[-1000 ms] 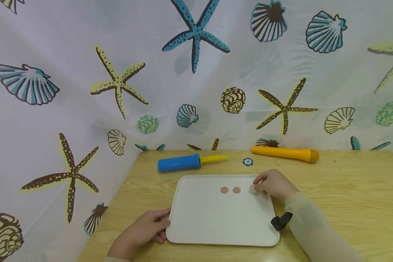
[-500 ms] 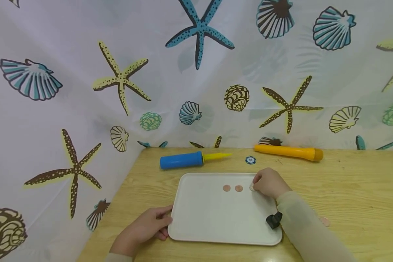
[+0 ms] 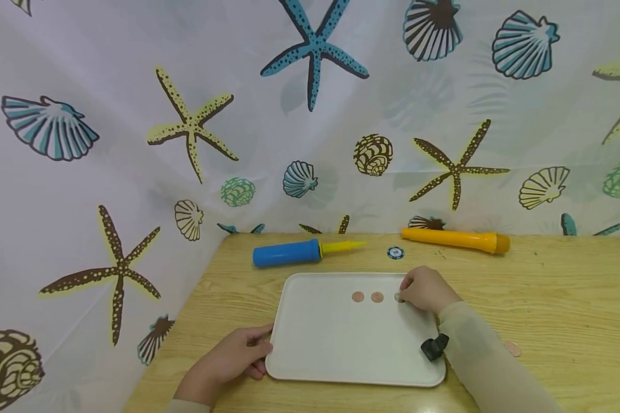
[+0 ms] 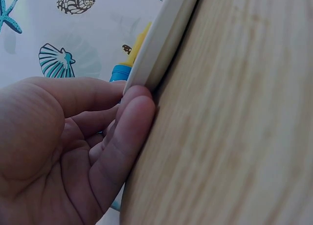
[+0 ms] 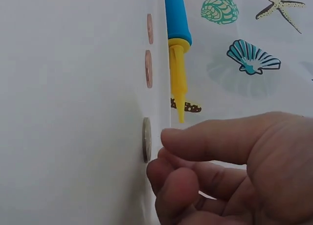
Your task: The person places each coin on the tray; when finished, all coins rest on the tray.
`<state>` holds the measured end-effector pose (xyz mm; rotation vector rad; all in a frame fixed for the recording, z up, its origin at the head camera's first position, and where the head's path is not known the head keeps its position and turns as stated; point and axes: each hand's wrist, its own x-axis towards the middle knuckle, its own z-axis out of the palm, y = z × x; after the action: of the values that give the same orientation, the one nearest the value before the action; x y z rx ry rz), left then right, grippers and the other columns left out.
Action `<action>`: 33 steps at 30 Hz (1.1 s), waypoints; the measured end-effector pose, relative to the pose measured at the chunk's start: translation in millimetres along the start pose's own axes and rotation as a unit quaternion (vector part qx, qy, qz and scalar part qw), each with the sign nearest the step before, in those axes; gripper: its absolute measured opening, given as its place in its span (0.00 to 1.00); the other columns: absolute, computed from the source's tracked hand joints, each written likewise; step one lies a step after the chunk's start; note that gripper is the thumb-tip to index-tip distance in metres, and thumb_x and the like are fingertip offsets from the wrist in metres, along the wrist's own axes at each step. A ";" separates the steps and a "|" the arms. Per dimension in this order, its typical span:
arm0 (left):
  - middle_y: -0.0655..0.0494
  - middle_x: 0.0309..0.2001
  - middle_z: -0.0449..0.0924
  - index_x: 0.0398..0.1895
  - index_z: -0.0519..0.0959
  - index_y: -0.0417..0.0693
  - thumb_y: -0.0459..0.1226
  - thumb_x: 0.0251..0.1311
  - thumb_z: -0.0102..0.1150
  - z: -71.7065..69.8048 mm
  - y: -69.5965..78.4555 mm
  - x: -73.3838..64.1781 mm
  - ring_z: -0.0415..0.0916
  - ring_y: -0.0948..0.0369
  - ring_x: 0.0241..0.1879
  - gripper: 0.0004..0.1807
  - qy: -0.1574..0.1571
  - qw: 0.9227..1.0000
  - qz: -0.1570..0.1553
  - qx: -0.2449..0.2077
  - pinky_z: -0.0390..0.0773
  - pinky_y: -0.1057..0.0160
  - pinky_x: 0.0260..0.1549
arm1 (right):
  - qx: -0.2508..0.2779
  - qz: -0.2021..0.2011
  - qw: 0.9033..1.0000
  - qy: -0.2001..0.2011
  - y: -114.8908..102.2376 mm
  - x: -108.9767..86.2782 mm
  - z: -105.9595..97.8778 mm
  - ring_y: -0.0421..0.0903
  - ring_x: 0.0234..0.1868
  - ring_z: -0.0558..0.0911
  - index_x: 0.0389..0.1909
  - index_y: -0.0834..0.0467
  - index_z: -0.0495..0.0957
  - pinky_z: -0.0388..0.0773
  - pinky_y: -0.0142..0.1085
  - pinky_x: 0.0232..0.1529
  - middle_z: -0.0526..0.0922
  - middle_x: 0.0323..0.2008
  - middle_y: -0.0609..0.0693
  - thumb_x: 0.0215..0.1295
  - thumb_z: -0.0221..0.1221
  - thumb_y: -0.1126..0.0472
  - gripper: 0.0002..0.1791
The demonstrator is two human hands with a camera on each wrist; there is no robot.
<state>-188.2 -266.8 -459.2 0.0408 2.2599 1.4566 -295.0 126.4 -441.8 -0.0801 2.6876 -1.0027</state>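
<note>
Silver coin (image 5: 146, 139): flat on white tray (image 3: 355, 344), about 2 o'clock from tray centre, roughly in line with two copper coins (image 3: 377, 297) at 12 and 1; spacing looks deliberate. Right hand (image 3: 427, 289): grip released, thumb apart from coin, fingertips at its edge, contact uncertain. Left hand (image 3: 237, 355) pinches tray rim between 8 and 9 o'clock, presumably to steady it. Beyond tray: blue-and-yellow pump (image 3: 287, 254) near 11, poker chip (image 3: 395, 252) at 1, orange microphone-shaped item (image 3: 454, 240) near 2. Writing: chip's centre marked, too small to read surely; no brands legible.
</note>
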 end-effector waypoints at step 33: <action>0.47 0.34 0.78 0.76 0.57 0.33 0.36 0.72 0.56 4.1 1.8 1.6 0.79 0.58 0.28 0.34 0.006 1.000 -0.010 0.008 0.87 0.57 0.31 | -0.057 -0.038 0.993 -0.100 100.3 -68.7 -94.3 0.50 0.41 0.77 0.48 0.60 0.81 0.78 0.47 0.43 0.80 0.42 0.53 0.57 0.70 0.60 0.18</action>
<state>-188.4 -262.1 -459.7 0.0149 2.2742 1.4324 -250.2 272.3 -422.8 -0.2910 2.5719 -0.8150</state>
